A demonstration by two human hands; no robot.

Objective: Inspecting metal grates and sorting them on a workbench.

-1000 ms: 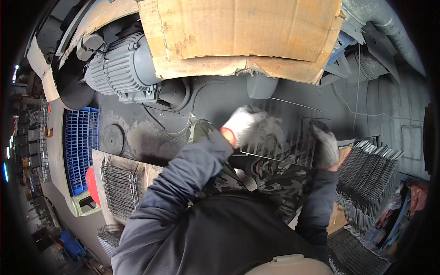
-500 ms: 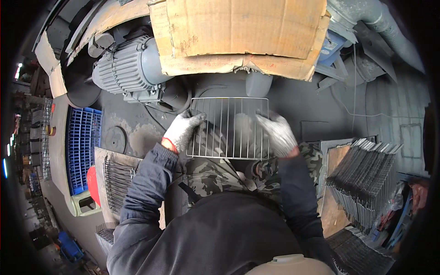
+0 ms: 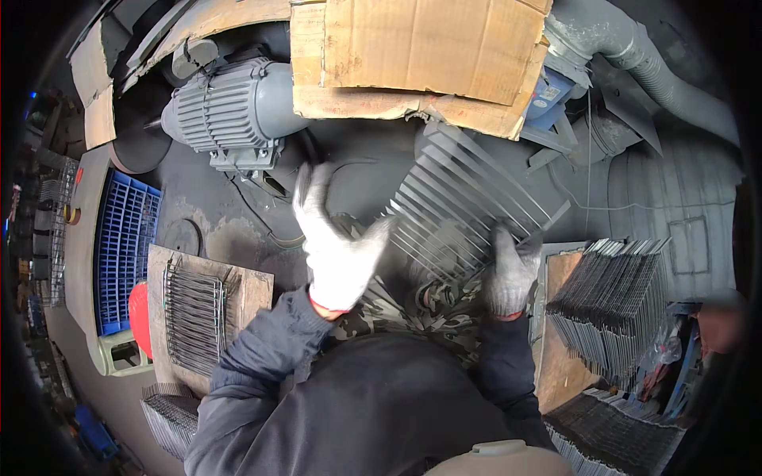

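A wire rack (image 3: 468,190), smeared by motion, is turned aslant in front of my lap. Its lower right side is in my gloved right hand (image 3: 512,274), whose fingers close on the frame. My left hand (image 3: 337,250), in a whitish glove, is off the rack and just left of it, thumb and fingers spread wide with nothing between them. To the right a tall stack of similar wire racks (image 3: 607,305) leans on a board. At the left, more wire pieces (image 3: 193,317) lie on another board (image 3: 254,285).
Ahead stand a grey electric motor (image 3: 218,107) and a cardboard sheet (image 3: 421,55) hanging over a machine. A grey duct (image 3: 627,36) bends down at the far right. A blue plastic crate (image 3: 125,246) is at the left; another rack stack (image 3: 611,432) lies low at the right.
My left hand has let go of the rack and opened. The rack has swung from square to aslant, held by my right hand, which has moved slightly right and nearer to me.
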